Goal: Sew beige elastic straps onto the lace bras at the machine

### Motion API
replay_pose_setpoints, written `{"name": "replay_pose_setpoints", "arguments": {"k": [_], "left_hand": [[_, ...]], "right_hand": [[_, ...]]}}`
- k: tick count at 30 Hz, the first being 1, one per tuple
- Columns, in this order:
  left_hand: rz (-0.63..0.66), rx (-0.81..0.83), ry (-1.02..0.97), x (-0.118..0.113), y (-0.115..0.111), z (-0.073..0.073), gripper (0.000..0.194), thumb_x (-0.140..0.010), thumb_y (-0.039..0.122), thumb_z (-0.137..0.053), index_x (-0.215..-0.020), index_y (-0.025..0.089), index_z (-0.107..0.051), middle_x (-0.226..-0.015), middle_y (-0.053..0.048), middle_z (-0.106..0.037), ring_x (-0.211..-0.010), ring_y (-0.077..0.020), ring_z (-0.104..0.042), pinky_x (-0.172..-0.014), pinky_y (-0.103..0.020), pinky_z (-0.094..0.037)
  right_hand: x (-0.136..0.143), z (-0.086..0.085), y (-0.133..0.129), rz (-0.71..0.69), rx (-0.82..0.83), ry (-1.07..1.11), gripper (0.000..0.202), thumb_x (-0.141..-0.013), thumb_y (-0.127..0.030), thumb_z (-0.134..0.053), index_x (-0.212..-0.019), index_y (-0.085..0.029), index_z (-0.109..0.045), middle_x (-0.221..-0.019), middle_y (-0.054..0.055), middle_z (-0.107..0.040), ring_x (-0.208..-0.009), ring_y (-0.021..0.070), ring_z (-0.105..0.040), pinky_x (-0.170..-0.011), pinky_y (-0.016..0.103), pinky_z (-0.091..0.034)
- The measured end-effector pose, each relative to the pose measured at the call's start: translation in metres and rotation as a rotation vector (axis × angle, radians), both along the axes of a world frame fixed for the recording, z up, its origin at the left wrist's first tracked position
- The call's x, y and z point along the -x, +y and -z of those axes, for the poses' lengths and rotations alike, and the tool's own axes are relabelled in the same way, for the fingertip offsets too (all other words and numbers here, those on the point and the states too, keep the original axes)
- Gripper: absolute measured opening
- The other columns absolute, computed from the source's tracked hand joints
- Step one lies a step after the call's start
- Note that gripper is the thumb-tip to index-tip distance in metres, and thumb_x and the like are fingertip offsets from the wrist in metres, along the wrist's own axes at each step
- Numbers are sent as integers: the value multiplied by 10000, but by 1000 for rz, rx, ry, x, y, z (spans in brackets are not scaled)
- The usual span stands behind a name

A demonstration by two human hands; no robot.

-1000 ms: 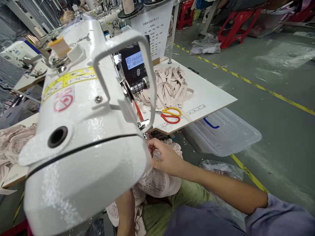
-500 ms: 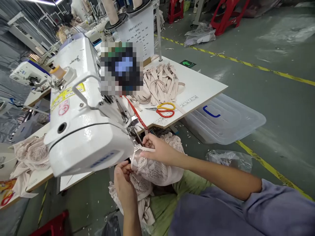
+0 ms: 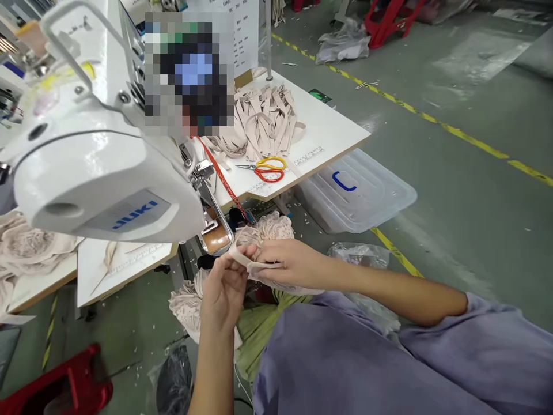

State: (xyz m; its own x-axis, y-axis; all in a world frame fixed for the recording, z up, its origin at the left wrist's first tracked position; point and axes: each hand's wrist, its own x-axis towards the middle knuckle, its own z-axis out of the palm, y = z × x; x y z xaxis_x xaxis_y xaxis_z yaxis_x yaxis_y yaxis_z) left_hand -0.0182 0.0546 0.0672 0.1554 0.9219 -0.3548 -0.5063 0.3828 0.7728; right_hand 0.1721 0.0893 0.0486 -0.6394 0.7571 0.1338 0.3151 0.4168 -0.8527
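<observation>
Machine head (image 3: 99, 167) fills the upper left of the frame, white surface (image 3: 328, 129) behind it. Below centre, your left hand (image 3: 224, 288) and right hand (image 3: 283, 262) both pinch the lace garment (image 3: 263, 227) by its strap; keep that edge taut and flat.
</observation>
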Motion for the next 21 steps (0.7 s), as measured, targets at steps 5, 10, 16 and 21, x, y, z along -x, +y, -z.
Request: {"name": "replay_pose_setpoints", "arguments": {"k": [5, 10, 16, 21], "left_hand": [[-215, -296, -80, 8, -38, -13, 451, -1000, 377, -467, -591, 192, -518, -460, 70, -267, -464, -92, -382, -704, -270, -497], [-210, -440, 125, 15, -73, 0, 537, -985, 425, -436, -521, 175, -336, -456, 47, -230, -454, -102, -327, -623, -285, -405], [-317, -372, 222, 25, -80, -3, 584, -960, 470, -475, -471, 184, -332, -412, 38, -250, -418, -111, -347, -594, -312, -443], [-551, -154, 1, 96, -47, -51, 259, -958, 280, -557, -711, 206, -530, -471, 102, -480, -426, -43, -411, -586, -211, -526]], "right_hand": [[-3, 22, -5, 264, -528, -11, 186, -925, -114, -483, -807, -189, -606, -756, 14, -608, -658, 118, -516, -568, 240, -320], [4, 39, -12, 274, -696, 135, 176, -927, -167, -510, -778, -219, -587, -701, -3, -608, -609, 113, -491, -556, 235, -332], [10, 38, -16, 126, -273, -120, 236, -953, -278, -459, -832, -255, -660, -815, 42, -659, -712, 158, -541, -646, 273, -366], [10, 55, -14, -136, -77, -112, 275, -920, -493, -569, -886, -230, -644, -781, 18, -639, -657, 157, -521, -592, 262, -328]]}}
